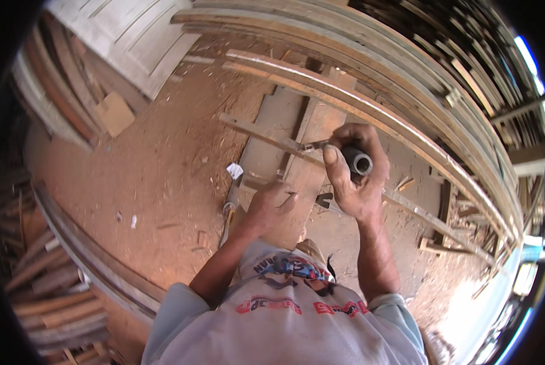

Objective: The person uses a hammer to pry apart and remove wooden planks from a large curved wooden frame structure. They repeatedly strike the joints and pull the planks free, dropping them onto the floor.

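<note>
My right hand (360, 188) is wrapped round a tool with a black tubular handle (359, 162), its hollow end facing up. A short metal part (314, 146) shows beyond the thumb, close to a narrow wooden strip (260, 132); the rest of the tool is hidden by the hand. Low over a broad board (303, 182), my left hand (272, 204) has its fingers drawn together, and a small dark sliver shows at them. What it holds is not clear. A dark forked piece (324, 199) sits between the two hands; I cannot tell whether it belongs to the tool.
Long timbers (345, 85) cross beyond the board, with stacked lumber (467, 55) behind. A pale panelled door (126, 36) and leaning planks (59, 79) stand at far left. Scrap wood (59, 292) is piled at lower left. A white paper scrap (234, 171) lies near my left hand.
</note>
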`<move>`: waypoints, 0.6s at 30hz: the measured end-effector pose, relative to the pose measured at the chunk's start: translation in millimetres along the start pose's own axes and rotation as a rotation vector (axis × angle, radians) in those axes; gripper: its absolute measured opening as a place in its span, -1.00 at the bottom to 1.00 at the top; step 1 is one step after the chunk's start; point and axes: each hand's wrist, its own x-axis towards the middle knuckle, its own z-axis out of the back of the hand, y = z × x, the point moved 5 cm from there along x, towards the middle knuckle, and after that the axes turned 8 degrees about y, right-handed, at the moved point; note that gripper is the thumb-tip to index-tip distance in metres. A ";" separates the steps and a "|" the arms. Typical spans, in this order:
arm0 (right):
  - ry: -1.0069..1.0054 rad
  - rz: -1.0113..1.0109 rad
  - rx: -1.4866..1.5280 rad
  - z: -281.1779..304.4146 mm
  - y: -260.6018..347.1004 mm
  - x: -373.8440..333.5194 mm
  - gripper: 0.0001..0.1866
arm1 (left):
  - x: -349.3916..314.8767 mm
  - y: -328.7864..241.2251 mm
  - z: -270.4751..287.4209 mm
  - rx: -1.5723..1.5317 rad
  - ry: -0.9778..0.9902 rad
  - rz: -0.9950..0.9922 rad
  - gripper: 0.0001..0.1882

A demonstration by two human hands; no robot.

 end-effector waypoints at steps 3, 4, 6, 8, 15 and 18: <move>-0.047 -0.105 -0.026 -19.7 5.2 18.0 -0.77 | 16.2 11.1 29.7 0.052 0.061 -0.093 -0.81; -0.101 -0.112 -0.020 -27.2 3.2 25.3 -0.76 | 22.8 19.9 41.7 0.062 0.096 -0.090 -0.80; -0.180 -0.239 -0.073 -42.7 7.2 49.4 -0.77 | 23.6 41.0 57.9 0.133 0.182 -0.060 -0.75; -0.237 -0.306 -0.148 -55.2 1.9 70.6 -0.78 | 38.9 63.5 71.3 0.267 0.268 -0.035 -0.66; -0.703 -0.168 0.155 2.8 -28.5 46.3 -0.72 | 135.6 107.1 80.6 0.694 0.366 -0.192 -0.27; -0.762 -0.178 0.109 0.1 -27.9 43.6 -0.70 | 159.4 141.5 62.3 0.795 0.763 -0.098 -0.32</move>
